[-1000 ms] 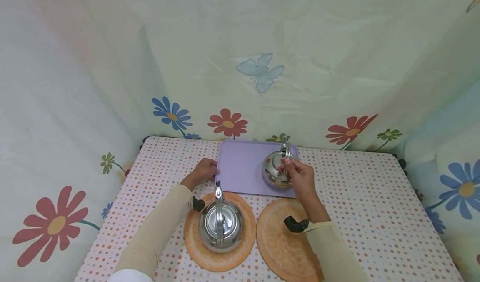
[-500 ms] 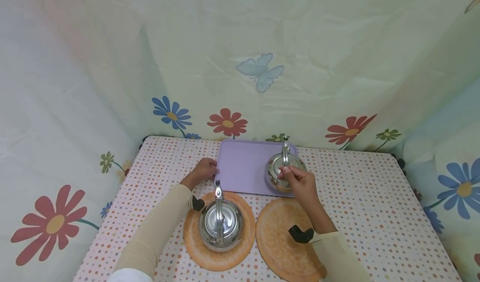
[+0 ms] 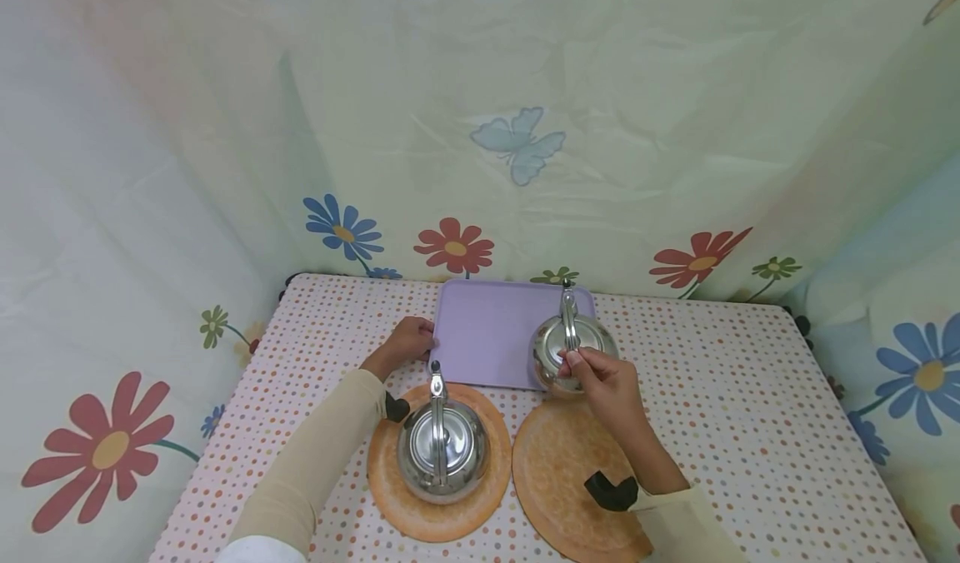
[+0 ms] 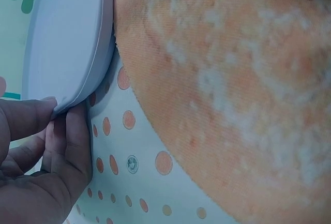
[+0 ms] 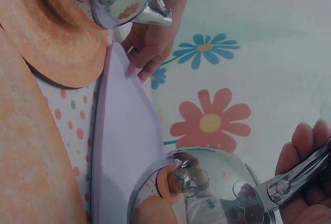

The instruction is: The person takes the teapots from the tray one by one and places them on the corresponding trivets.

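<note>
My right hand (image 3: pixel 611 388) grips the handle of a shiny steel kettle (image 3: pixel 551 351) by its near end. This kettle overlaps the right end of a purple tray (image 3: pixel 480 338) and reaches past its front edge; whether it touches the tray I cannot tell. In the right wrist view the fingers (image 5: pixel 302 141) curl round the metal handle. At the tray's left edge is my left hand (image 3: pixel 405 342), its thumb on top and fingers beneath the rim in the left wrist view. A second steel kettle (image 3: pixel 468 471) stands upright on the left round mat (image 3: pixel 491 505).
Another round, orange bread-patterned mat (image 3: pixel 558 471) lies in front of the tray's right half, partly under the right forearm. A dotted cloth (image 3: pixel 720 396) covers the table. Flower-printed curtains (image 3: pixel 375 113) hang behind and at both sides.
The right hand has drawn its kettle toward the front and a little to the right, from over the tray to across its front edge. My left hand, the tray and the other kettle look unmoved.
</note>
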`<state>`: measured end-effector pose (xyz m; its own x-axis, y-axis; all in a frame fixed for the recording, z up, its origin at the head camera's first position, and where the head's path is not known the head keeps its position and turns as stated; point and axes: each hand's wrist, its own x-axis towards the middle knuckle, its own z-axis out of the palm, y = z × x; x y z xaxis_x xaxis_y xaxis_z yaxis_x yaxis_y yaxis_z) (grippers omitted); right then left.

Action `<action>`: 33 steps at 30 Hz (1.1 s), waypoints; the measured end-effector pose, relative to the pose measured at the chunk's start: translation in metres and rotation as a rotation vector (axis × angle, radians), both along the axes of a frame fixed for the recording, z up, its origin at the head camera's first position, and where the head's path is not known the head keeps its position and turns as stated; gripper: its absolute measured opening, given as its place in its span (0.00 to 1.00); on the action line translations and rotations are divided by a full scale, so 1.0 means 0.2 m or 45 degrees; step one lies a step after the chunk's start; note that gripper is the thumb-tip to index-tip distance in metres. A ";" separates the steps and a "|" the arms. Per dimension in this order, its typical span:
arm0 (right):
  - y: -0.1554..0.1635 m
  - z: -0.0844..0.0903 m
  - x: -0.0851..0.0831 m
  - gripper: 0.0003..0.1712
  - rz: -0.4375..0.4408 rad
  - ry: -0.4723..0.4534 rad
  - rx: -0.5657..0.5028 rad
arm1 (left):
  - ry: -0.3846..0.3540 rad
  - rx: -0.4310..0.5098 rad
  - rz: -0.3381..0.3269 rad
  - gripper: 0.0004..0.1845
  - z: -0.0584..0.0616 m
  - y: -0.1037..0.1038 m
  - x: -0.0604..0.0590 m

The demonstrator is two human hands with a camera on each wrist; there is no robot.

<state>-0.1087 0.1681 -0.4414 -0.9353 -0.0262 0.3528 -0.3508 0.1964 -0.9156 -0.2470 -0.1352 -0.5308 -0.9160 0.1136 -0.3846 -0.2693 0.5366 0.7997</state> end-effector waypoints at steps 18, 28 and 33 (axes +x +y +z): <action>0.04 -0.05 0.16 0.14 -0.024 0.088 -0.025 | -0.024 0.025 0.023 0.20 -0.01 0.00 0.00; 0.07 -0.07 0.20 0.13 0.024 0.149 -0.111 | -0.042 0.019 0.029 0.20 -0.01 -0.01 0.00; 0.10 -0.05 0.23 0.11 -0.013 0.145 -0.139 | -0.046 0.042 0.027 0.20 -0.01 -0.01 -0.01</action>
<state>-0.0617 0.1889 -0.4522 -0.8890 0.0271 0.4571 -0.4524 0.1022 -0.8859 -0.2482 -0.1364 -0.5324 -0.9038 0.1077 -0.4141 -0.3094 0.5041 0.8063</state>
